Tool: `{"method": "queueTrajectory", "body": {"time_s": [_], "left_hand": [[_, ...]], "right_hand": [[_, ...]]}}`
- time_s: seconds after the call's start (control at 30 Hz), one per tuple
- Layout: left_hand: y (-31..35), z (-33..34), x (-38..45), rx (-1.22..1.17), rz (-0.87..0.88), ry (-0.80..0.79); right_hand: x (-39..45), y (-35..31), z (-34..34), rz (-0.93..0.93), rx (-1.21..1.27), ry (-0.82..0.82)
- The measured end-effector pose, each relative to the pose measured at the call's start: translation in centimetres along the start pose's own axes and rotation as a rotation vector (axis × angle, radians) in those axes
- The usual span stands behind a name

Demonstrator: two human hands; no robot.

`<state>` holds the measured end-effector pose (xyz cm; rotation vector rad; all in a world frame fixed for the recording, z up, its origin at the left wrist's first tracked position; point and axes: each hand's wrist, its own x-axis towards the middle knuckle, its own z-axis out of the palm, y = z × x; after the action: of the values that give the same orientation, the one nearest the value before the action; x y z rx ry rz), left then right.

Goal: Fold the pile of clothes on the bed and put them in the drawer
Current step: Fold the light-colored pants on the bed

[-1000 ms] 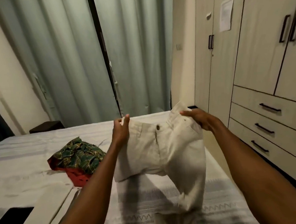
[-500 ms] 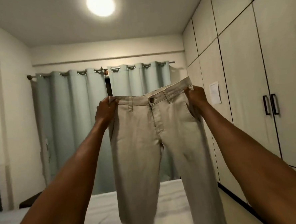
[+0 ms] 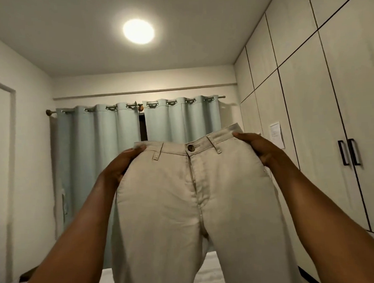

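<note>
Beige trousers (image 3: pixel 181 207) hang upright in front of me, buttoned at the waist, both legs dropping out of the bottom of the view. My left hand (image 3: pixel 121 165) grips the left end of the waistband, thumb on the front. My right hand (image 3: pixel 256 148) grips the right end, which sits slightly higher. Only a strip of the white bed (image 3: pixel 212 277) shows between and beside the legs. The rest of the clothes pile and the drawers are out of view.
A tall wardrobe (image 3: pixel 312 133) with black door handles (image 3: pixel 350 152) lines the right wall, a paper sheet (image 3: pixel 276 133) taped on it. Pale blue curtains (image 3: pixel 108 159) hang at the far wall. A ceiling light (image 3: pixel 138 31) shines above.
Both hands lifted the trousers off the bed and spread the waistband wide. My view tilted up from the bed to the ceiling, and the trousers now fill more of it.
</note>
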<state>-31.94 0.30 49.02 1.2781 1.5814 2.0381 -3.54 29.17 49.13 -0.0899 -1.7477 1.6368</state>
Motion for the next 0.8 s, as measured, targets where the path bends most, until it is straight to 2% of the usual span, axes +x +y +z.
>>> {"method": "queueTrajectory", "body": {"time_s": [0.13, 0.2, 0.27, 0.43, 0.53, 0.6, 0.67, 0.7, 0.73, 0.8], "left_hand": [[-2.1, 1.0, 1.9, 0.21, -0.059, 0.378], [-2.3, 3.9, 1.5, 0.178, -0.068, 0.403], [-2.5, 7.0, 1.3, 0.079, -0.055, 0.356], [-2.9, 13.6, 0.2, 0.013, 0.035, 0.178], [-2.9, 15.7, -0.4, 0.013, 0.135, 0.136], [-2.8, 15.6, -0.5, 0.067, 0.163, 0.04], [-2.9, 14.6, -0.3, 0.146, 0.202, -0.042], [-3.0, 13.9, -0.2, 0.201, 0.272, 0.003], [-3.3, 12.9, 0.3, 0.274, 0.361, 0.125], [-4.2, 10.5, 0.6, 0.382, 0.395, 0.338]], "right_hand": [[3.7, 3.3, 2.0, -0.032, -0.223, 0.428], [4.9, 4.8, 3.9, -0.05, -0.24, 0.505], [5.6, 5.6, 6.0, -0.083, -0.314, 0.507], [4.0, 7.3, 11.7, -0.276, -0.523, 0.365], [3.2, 8.0, 13.0, -0.335, -0.43, 0.278], [3.2, 8.1, 12.5, -0.333, -0.336, 0.235], [3.1, 8.1, 12.1, -0.385, -0.364, 0.3], [3.0, 7.9, 11.8, -0.408, -0.355, 0.359], [3.0, 7.8, 11.5, -0.411, -0.306, 0.397], [2.8, 7.0, 11.0, -0.362, -0.15, 0.367]]}}
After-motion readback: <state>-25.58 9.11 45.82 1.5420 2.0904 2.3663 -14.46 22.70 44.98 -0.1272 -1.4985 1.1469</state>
